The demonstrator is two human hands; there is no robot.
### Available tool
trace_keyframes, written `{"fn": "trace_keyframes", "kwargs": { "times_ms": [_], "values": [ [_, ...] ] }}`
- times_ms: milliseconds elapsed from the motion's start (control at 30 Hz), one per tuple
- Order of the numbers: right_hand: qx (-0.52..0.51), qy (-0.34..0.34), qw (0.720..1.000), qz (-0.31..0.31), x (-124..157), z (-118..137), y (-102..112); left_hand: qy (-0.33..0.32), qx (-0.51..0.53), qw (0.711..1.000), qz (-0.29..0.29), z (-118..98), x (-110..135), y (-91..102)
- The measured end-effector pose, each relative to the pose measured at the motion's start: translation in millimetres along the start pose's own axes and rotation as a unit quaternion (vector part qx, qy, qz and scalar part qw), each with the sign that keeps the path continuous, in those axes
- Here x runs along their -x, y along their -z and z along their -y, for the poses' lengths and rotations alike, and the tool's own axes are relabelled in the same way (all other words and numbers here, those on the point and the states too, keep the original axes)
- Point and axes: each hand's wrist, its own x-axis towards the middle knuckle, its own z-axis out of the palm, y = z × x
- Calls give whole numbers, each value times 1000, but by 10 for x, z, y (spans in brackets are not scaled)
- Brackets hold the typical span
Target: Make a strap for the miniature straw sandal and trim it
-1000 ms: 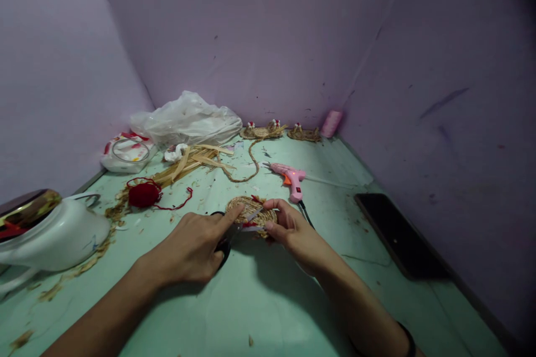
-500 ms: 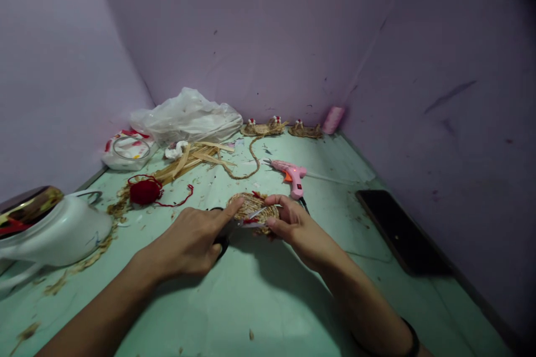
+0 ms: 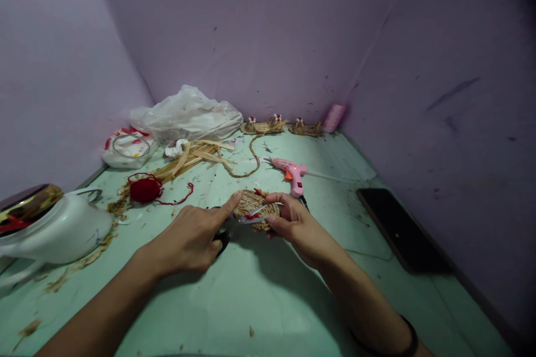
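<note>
My left hand (image 3: 195, 237) is wrapped round the black handles of a pair of scissors (image 3: 251, 220), its index finger stretched against a woven straw piece (image 3: 248, 201). The scissor blades lie apart across that piece, by a bit of red yarn (image 3: 252, 216). The straw piece is oval, made of coiled braid, and tilted toward me above the table. At its right edge my right hand (image 3: 293, 223) pinches it between thumb and fingers. Some of the right fingers are hidden behind the piece.
Beyond my hands lie a pink glue gun (image 3: 293, 173), a straw braid (image 3: 254, 162) and dry straw strips (image 3: 188, 162). A red yarn ball (image 3: 144, 189) and a white pot (image 3: 62, 228) are at left. At right lies a phone (image 3: 402, 228); a plastic bag (image 3: 188, 114) is at the back.
The scissor blades have opened wider across the straw piece. The piece has tipped slightly, showing more of its lower edge. Both hands keep nearly the same place.
</note>
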Motion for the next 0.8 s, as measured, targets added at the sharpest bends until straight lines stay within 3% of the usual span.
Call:
{"fn": "trace_keyframes", "kwargs": {
  "times_ms": [300, 433, 567, 633, 667, 733, 800],
  "values": [
    [2, 9, 1000, 1, 3, -26, -19, 9, -12, 1000, 26, -34, 0, 33],
    [-8, -6, 1000, 8, 25, 4, -29, -3, -9, 1000, -2, -5, 11, 12],
    [-19, -11, 1000, -13, 24, 5, -34, 8, 112, 992, -63, 26, 11, 18],
    [-19, -3, 999, -40, 17, 2, -27, 76, 210, 964, -143, 67, 3, 53],
    [-23, 0, 998, -50, 14, 2, -23, 128, 263, 937, -191, 96, -3, 79],
    [-35, -3, 998, -60, 9, 8, -18, 242, 362, 858, -273, 157, -20, 135],
    [-41, -10, 997, -66, 5, 17, -17, 318, 442, 779, -309, 200, -41, 181]
  ]
}}
